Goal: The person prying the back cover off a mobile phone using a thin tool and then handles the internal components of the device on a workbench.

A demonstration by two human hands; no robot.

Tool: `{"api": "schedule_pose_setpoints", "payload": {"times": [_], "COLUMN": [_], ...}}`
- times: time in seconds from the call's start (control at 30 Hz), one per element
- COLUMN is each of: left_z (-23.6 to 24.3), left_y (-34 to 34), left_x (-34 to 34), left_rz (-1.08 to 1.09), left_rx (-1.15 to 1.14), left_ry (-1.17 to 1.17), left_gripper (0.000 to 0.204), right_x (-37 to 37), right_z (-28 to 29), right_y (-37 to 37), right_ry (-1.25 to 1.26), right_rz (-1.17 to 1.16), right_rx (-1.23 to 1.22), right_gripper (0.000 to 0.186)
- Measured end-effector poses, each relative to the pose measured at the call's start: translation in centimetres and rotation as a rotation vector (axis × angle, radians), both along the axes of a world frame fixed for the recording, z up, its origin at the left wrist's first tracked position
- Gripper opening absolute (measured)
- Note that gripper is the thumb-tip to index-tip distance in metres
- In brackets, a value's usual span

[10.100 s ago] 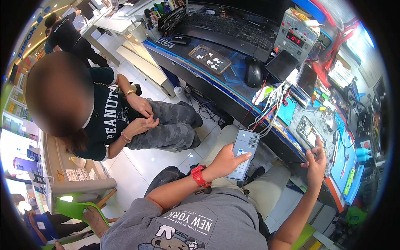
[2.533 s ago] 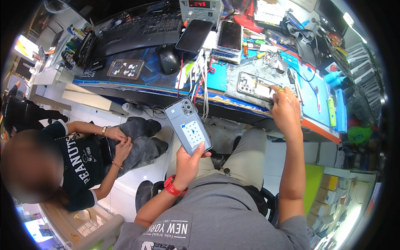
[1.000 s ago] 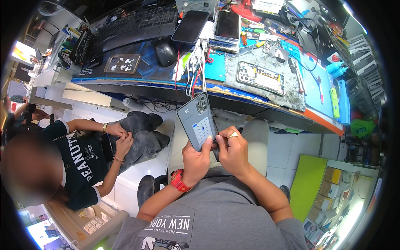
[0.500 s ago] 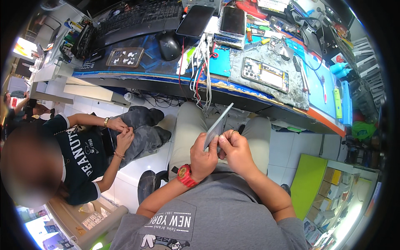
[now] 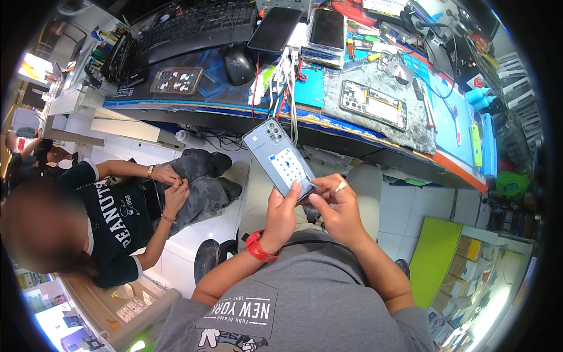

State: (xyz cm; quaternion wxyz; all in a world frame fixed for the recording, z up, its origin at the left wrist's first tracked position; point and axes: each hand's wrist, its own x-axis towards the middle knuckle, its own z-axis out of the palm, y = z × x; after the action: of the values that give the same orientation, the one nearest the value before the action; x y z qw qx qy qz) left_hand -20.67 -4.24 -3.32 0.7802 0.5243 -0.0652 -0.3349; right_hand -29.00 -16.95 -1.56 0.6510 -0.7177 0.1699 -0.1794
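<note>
My left hand (image 5: pixel 281 218), with a red watch on its wrist, holds a grey-blue smartphone (image 5: pixel 268 142) above my lap, its back facing up with camera lenses at the top and a white square patterned patch lower down. My right hand (image 5: pixel 339 212), wearing a ring, grips the phone's lower right edge with thumb and bent fingers. Ahead on the bench, an opened phone with exposed insides (image 5: pixel 372 104) lies on a stained grey mat (image 5: pixel 352 129).
A person (image 5: pixel 129 217) sits at my left. The bench holds a mouse (image 5: pixel 237 64), keyboard (image 5: pixel 176 38), two dark phones (image 5: pixel 275 28), a clear case (image 5: pixel 176 80), cables (image 5: pixel 287 88), tools and a blue mat (image 5: pixel 454 117). A green panel (image 5: pixel 431 246) stands right of my legs.
My right hand has come down from the opened phone to the held phone. That phone, edge-on half a second ago, has turned to show its back again.
</note>
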Motion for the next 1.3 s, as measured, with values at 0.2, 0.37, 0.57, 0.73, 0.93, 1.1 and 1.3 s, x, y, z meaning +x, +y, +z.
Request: {"api": "schedule_pose_setpoints", "payload": {"times": [0.2,0.37,0.57,0.73,0.93,1.1,1.3], "left_z": [0.8,0.5,-0.1,0.8,-0.4,0.0,0.6], "left_y": [0.2,0.0,0.4,-0.8,-1.1,-1.2,-1.2], "left_x": [0.2,-0.2,0.2,-0.7,-1.3,-0.7,0.4], "left_rz": [-0.042,0.006,-0.032,0.07,0.087,0.071,0.029], "left_rx": [-0.01,0.041,0.115,0.043,0.009,-0.096,-0.075], "left_ry": [-0.024,-0.113,-0.172,-0.085,-0.172,-0.015,-0.001], "left_gripper": [0.034,0.028,0.021,0.018,0.025,0.031,0.035], "right_x": [0.4,0.4,0.4,0.7,0.4,-0.1,-1.6], "right_z": [-0.4,-0.7,-0.1,-0.5,-0.3,0.0,2.3], "right_y": [0.5,0.1,1.0,1.8,3.3,3.6,1.4], "right_ry": [-0.07,-0.165,0.0,0.038,0.04,0.072,0.283], "right_rz": [-0.154,-0.186,-0.208,-0.187,-0.145,-0.041,0.384], "right_rx": [-0.358,-0.711,-0.623,-0.466,-0.346,-0.051,0.757], "right_gripper": [0.03,0.031,0.013,0.005,0.004,0.008,0.009]}}
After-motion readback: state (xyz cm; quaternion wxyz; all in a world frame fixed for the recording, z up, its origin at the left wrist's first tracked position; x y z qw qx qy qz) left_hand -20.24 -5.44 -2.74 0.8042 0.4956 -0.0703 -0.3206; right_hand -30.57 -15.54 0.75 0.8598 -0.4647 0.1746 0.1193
